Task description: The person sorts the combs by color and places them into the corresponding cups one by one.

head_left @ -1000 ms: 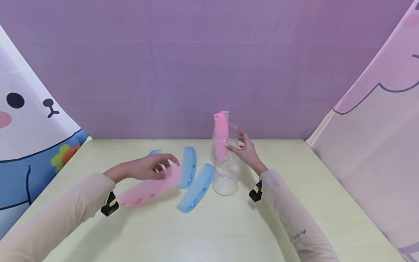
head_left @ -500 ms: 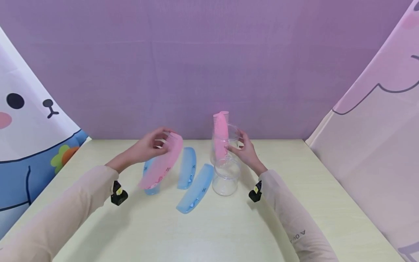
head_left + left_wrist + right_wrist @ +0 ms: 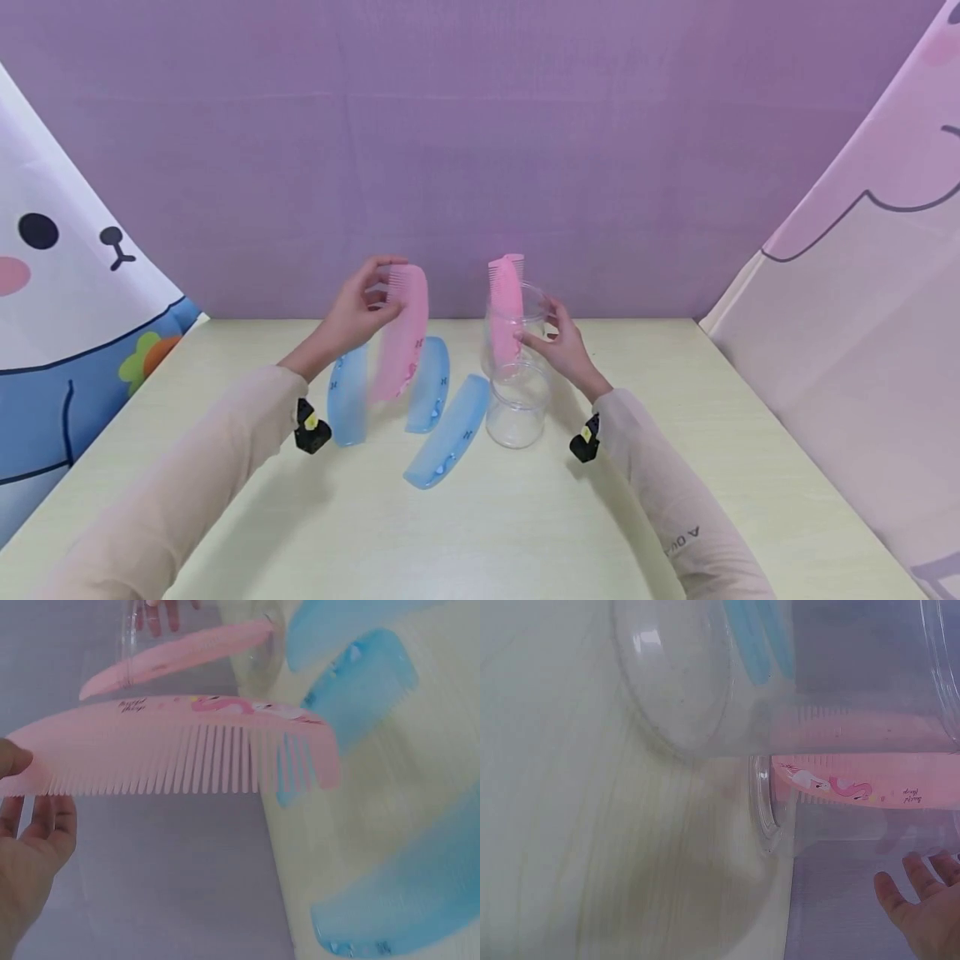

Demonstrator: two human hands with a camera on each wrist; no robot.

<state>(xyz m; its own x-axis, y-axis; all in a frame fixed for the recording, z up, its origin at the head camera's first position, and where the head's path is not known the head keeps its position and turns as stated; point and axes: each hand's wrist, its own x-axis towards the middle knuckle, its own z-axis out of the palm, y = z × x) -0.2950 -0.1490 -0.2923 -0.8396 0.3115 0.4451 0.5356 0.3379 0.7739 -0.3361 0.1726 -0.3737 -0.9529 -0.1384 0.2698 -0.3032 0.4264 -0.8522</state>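
In the head view my left hand pinches a pink comb near its upper end. The comb hangs upright above the table, teeth toward the left; the left wrist view shows its flamingo print. My right hand holds the back clear jar by its side, thumb in front and fingers behind. Pink combs, seemingly two overlapping, stand in that jar with their tops above the rim. Just in front of it is a second clear jar, with no comb visible inside.
Three blue combs lie on the pale table: a left blue comb, a middle blue comb and a front blue comb beside the front jar. A purple curtain hangs behind the table's back edge.
My left hand has lifted the pink comb up and to the right, turning it from slanted to nearly upright and uncovering the left blue comb. The right hand stays at the back jar.
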